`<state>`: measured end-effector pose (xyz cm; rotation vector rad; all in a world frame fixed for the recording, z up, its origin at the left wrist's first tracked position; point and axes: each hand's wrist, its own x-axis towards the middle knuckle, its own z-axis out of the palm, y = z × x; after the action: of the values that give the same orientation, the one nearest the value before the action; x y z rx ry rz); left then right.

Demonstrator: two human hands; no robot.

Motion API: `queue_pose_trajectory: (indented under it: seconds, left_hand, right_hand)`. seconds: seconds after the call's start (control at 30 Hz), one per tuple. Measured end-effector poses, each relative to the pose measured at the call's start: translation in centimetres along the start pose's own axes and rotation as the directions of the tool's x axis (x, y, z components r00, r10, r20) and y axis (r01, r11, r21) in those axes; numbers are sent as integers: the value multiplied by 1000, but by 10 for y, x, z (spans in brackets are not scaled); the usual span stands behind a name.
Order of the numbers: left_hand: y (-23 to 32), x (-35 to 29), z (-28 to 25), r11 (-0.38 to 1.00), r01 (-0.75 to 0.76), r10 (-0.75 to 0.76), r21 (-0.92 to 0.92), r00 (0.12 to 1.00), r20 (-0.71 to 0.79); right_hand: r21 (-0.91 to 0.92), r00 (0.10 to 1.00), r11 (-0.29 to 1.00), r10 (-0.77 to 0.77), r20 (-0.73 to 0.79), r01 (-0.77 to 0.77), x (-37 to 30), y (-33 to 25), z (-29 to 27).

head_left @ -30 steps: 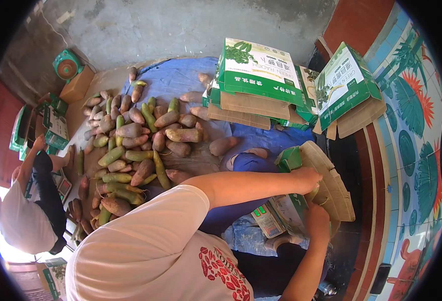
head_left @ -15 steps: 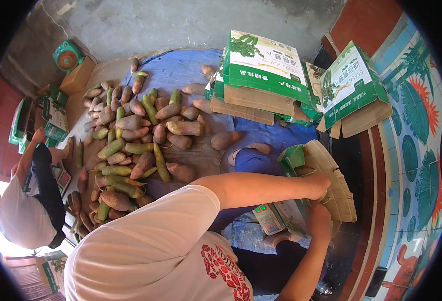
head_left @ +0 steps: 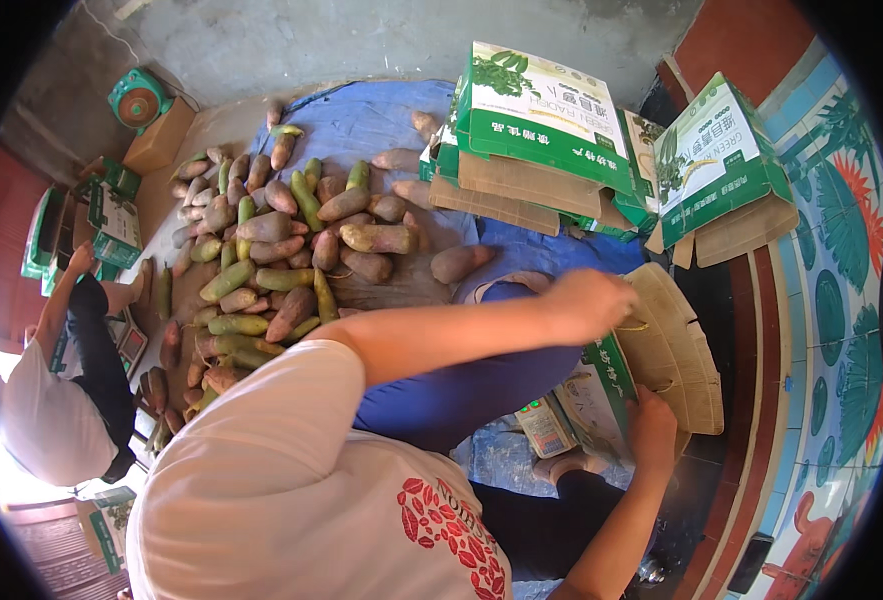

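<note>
Blue sheeting point(head_left: 361, 112) lies beside the carton point(head_left: 679, 350), likely stiff, best rim-held (left hand point(head_left: 591, 303), right hand point(head_left: 652, 428) by it; finger closure unclear).

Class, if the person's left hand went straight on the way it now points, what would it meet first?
Probably the left hand would meet the brown cardboard flap of the green-and-white box, though its height above that is unclear.

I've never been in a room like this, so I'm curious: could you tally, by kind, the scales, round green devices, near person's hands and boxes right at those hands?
Scales: 2, near scale and far scale
Round green device: 1
Near person's hands: 2, left hand and right hand
Box at those hands: 1
Total: 6
</note>
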<state>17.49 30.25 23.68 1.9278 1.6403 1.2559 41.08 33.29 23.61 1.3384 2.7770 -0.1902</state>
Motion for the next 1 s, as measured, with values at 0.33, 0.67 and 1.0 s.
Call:
queue_pose_trajectory:
  seconds: [0.33,0.67,1.0]
  left_hand:
    - [-194,-181,-118,575,665,-729,476,681,-69]
    - [-231,-351,-88,77,796,-997,601,50,61]
    - [-264,-430,-63,-142,951,-990,275,-130,-62]
  right_hand:
    - [49,997,999,8,78,-12,1,-8,3]
    - [107,985,986,118,123,-132,0,-15,-4]
    - [133,983,981,124,135,-142,8,-23,-6]
